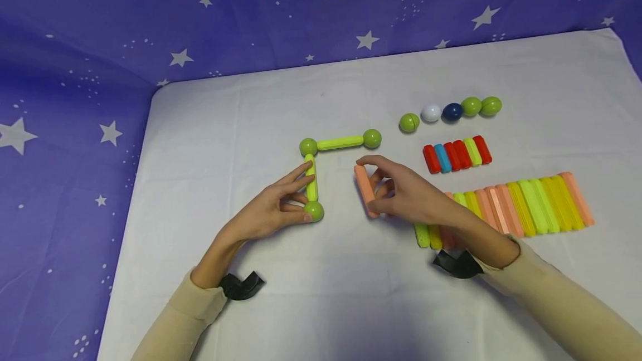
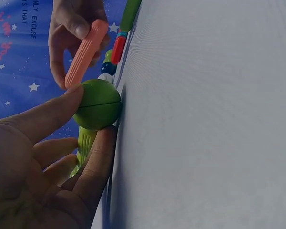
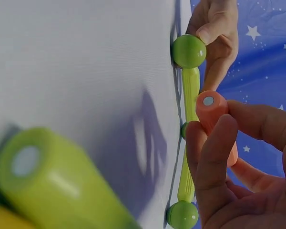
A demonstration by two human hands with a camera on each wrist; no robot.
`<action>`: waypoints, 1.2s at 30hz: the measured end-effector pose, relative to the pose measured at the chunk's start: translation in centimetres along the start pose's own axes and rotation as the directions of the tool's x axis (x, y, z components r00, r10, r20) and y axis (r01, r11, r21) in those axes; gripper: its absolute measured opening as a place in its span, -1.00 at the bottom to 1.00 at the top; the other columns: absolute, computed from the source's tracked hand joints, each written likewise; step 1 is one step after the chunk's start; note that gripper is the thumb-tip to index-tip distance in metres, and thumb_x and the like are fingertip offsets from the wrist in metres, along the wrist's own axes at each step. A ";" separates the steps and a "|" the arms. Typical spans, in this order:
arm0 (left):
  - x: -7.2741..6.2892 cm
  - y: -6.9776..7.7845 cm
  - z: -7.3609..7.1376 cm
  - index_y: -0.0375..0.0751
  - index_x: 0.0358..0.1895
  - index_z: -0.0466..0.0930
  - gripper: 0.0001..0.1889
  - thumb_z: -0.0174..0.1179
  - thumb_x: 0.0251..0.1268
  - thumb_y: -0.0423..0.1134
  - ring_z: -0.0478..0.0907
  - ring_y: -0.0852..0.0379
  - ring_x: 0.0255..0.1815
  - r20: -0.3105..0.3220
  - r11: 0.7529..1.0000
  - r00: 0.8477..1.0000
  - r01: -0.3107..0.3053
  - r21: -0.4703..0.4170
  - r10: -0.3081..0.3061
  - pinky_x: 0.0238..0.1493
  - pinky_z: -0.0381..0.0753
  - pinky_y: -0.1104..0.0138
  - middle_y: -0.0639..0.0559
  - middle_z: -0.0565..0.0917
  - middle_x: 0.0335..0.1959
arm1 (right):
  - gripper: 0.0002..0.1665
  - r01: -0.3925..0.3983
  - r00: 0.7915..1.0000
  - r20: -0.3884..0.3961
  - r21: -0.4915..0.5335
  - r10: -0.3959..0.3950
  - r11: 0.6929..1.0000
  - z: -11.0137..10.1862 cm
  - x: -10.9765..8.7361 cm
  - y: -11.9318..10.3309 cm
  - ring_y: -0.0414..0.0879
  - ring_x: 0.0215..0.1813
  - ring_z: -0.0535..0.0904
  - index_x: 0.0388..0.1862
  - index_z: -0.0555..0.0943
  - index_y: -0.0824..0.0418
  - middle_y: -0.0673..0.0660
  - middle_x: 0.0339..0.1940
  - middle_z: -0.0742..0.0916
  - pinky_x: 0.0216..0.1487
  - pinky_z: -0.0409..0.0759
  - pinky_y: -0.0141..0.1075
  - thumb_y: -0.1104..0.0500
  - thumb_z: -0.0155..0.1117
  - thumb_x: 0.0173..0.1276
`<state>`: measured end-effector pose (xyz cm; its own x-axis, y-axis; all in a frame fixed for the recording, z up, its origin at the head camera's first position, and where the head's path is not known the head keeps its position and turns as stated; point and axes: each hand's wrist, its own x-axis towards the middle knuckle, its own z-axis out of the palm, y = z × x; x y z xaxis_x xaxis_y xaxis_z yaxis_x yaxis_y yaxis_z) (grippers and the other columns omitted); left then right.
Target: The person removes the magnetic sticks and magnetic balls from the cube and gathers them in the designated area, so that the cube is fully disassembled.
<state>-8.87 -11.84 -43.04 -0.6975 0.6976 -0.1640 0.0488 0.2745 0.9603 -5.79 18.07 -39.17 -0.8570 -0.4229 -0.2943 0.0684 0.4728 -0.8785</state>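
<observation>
My left hand pinches a green ball between thumb and fingers, with other fingertips lying along the yellow-green rod joined to it. That rod runs up to a second green ball. From there another yellow-green rod reaches right to a third green ball, making an angled shape on the table. My right hand grips a salmon-coloured rod just right of this shape, apart from it. A round silvery disc shows in the end of the salmon rod in the right wrist view.
Right of my right hand lies a long row of salmon, yellow and green rods, partly behind my forearm. Behind it are short red, blue and green rods. Loose green, white and dark blue balls line up farther back on the white tablecloth.
</observation>
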 end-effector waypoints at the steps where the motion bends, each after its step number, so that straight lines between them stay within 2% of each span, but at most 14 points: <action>1: 0.0 0.0 0.0 -0.38 0.44 0.26 -0.24 0.41 0.17 -0.42 0.54 0.01 0.14 0.000 1.000 1.000 0.000 -0.001 0.000 0.09 0.60 0.31 0.22 -0.01 0.59 | -0.20 -0.001 1.000 -0.007 0.000 0.001 1.000 0.0 -0.2 0.1 -0.03 -0.25 0.65 0.41 0.31 0.08 0.18 -0.09 0.56 -0.26 0.66 -0.18 0.31 0.41 0.23; 7: 0.0 -0.1 0.0 -0.38 0.45 0.25 -0.23 0.41 0.17 -0.43 0.54 0.01 0.14 -0.002 1.000 1.000 -0.002 -0.002 0.002 0.09 0.60 0.31 0.24 -0.01 0.59 | -0.40 -0.003 0.999 -0.049 -0.030 0.002 1.000 -0.1 -2.0 1.0 -0.03 -0.26 0.61 0.27 0.38 0.07 0.14 -0.13 0.58 -0.24 0.63 -0.25 0.25 0.38 0.31; 10: 0.0 -0.1 0.0 -0.38 0.45 0.25 -0.23 0.41 0.17 -0.43 0.54 0.01 0.13 -0.001 1.000 1.000 -0.003 0.003 0.003 0.09 0.59 0.31 0.24 -0.02 0.59 | -0.44 -0.015 0.997 -0.074 -0.054 0.011 0.998 -0.3 -2.9 1.5 -0.04 -0.22 0.59 0.26 0.39 0.06 0.12 -0.14 0.58 -0.24 0.63 -0.26 0.24 0.36 0.33; 19: 0.0 -0.1 0.0 -0.37 0.45 0.25 -0.23 0.41 0.17 -0.41 0.53 0.01 0.14 -0.001 1.000 1.000 0.002 0.009 -0.002 0.09 0.59 0.31 0.23 -0.02 0.59 | -0.40 -0.005 0.988 -0.154 -0.221 -0.030 0.975 -0.5 -4.2 2.5 -0.11 -0.18 0.57 0.23 0.39 0.09 0.08 -0.14 0.62 -0.16 0.62 -0.24 0.32 0.38 0.25; 25: 0.0 -0.2 0.0 -0.37 0.44 0.27 -0.24 0.41 0.18 -0.40 0.53 0.01 0.14 -0.004 1.000 1.000 0.003 0.008 -0.003 0.10 0.59 0.32 0.22 -0.02 0.59 | -0.41 -0.005 0.982 -0.184 -0.249 -0.042 0.968 -0.1 -4.6 2.6 -0.09 -0.13 0.56 0.20 0.42 0.15 0.07 -0.14 0.62 -0.11 0.63 -0.19 0.36 0.40 0.22; 30: -0.1 -0.2 0.0 -0.37 0.44 0.27 -0.24 0.41 0.18 -0.41 0.53 0.00 0.14 -0.004 1.000 1.000 -0.002 0.009 0.002 0.09 0.60 0.31 0.22 -0.01 0.59 | -0.40 -0.012 0.975 -0.216 -0.272 -0.049 0.962 0.2 -4.8 2.6 -0.05 -0.10 0.52 0.19 0.42 0.25 0.11 -0.06 0.58 -0.13 0.63 -0.18 0.38 0.41 0.19; 36: 0.0 -0.2 0.0 -0.38 0.45 0.26 -0.24 0.40 0.18 -0.42 0.53 0.01 0.14 -0.003 1.000 1.000 -0.005 0.006 0.006 0.09 0.60 0.31 0.22 -0.01 0.59 | -0.29 -0.023 0.965 -0.255 -0.296 -0.056 0.955 0.5 -4.9 2.8 -0.01 -0.10 0.49 0.29 0.36 0.30 0.18 0.02 0.56 -0.17 0.61 -0.18 0.40 0.39 0.16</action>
<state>-8.84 -11.91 -43.26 -0.6997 0.6968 -0.1579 0.0568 0.2746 0.9599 -1.18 21.07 -40.35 -0.9614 -0.2376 -0.1387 -0.0666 0.6901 -0.7207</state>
